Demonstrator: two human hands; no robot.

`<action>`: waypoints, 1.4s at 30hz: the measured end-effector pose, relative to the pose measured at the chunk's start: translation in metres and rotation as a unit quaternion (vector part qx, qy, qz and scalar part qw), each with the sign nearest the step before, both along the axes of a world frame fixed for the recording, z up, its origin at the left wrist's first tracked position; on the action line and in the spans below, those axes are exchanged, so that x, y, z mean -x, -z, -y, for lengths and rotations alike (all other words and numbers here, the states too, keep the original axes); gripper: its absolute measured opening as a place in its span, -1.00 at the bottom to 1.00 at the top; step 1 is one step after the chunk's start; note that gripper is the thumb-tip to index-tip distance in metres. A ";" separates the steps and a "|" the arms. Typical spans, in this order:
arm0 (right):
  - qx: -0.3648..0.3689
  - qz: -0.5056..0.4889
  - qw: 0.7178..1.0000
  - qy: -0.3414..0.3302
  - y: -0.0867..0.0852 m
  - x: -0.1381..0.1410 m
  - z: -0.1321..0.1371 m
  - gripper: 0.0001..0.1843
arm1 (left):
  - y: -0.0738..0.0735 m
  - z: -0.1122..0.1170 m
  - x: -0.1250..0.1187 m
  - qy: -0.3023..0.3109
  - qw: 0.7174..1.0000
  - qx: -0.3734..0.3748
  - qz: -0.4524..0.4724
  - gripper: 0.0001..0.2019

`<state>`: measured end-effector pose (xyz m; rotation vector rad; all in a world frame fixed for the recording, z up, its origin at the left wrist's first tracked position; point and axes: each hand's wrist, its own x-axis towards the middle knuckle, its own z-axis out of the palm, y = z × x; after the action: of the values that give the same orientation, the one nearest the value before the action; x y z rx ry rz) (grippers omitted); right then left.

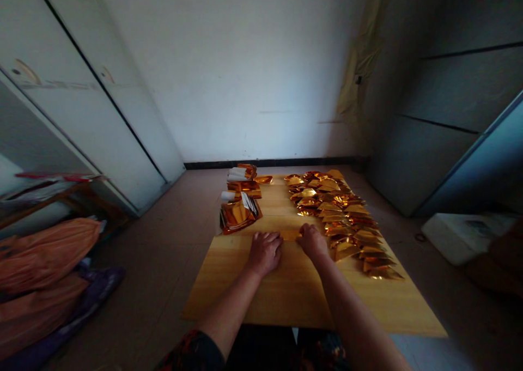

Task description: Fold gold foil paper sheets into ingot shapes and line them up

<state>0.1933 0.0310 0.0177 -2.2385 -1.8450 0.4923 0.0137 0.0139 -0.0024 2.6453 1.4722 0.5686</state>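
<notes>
Both my hands rest on a low wooden board (286,295). A small gold foil paper piece (290,233) lies between my left hand (265,251) and my right hand (312,243). Both hands have their fingers curled down onto the piece, pressing its two ends against the board. Just left of my left hand lies a stack of gold foil sheets (239,216). Along the board's right side runs a long pile of folded gold foil pieces (345,221), close to my right hand.
More foil stacks (244,181) sit at the board's far left. Orange and purple bags (44,273) lie on the floor at left, beside a wooden rack (61,194). A white box (461,235) stands at right. White cabinet doors and a wall enclose the space.
</notes>
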 end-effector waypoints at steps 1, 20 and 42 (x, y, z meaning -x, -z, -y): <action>0.004 -0.003 1.000 -0.001 0.000 -0.002 0.000 -0.78 | 0.000 0.000 0.000 -0.001 1.000 -0.002 0.000 -0.72; -0.051 -0.010 0.999 -0.010 0.003 -0.002 0.009 -0.68 | 0.007 -0.020 -0.014 -0.042 0.998 -0.032 0.034 -0.84; -0.211 -0.051 0.969 -0.115 0.026 -0.016 0.023 -0.81 | 0.016 -0.018 -0.012 0.028 0.992 -0.101 0.074 -0.87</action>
<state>0.2097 0.0083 -0.0086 -1.7067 -1.9468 0.2150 0.0255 0.0320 -0.0186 2.7095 1.3618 0.9318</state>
